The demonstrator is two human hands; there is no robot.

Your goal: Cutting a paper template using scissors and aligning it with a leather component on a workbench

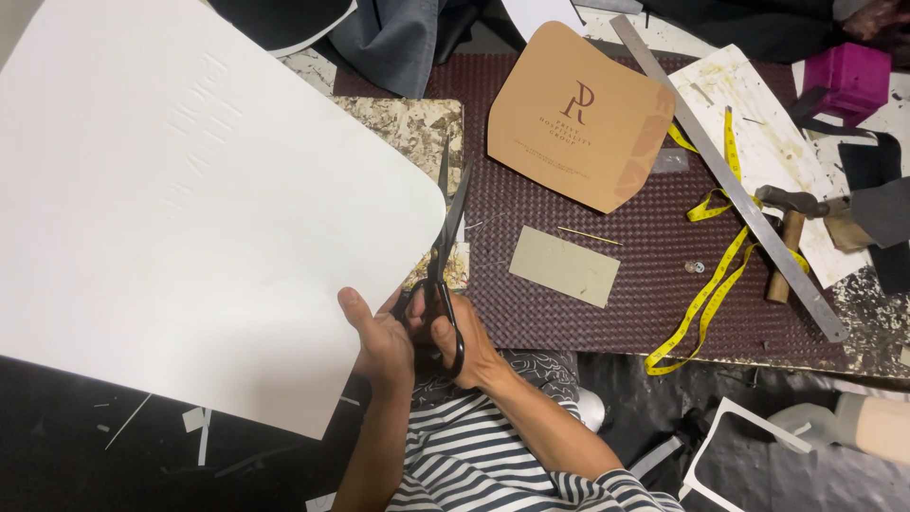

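Observation:
A large white sheet [180, 199] with rounded corners and faint embossed lettering fills the left half of the view. My left hand [374, 337] grips its lower right edge, thumb on top. My right hand [455, 346] is closed through the handles of black scissors [444, 246], whose blades point up and away along the sheet's right edge, slightly parted. Both forearms come up from a striped sleeve at the bottom.
A brown woven mat [588, 313] holds a tan shaped card [578, 118], a small grey-green rectangle [564, 265], a thin stick, a yellow tape measure [706, 294] and a long steel ruler [730, 180]. A hammer [787, 237] and a magenta box [848, 81] lie at the right.

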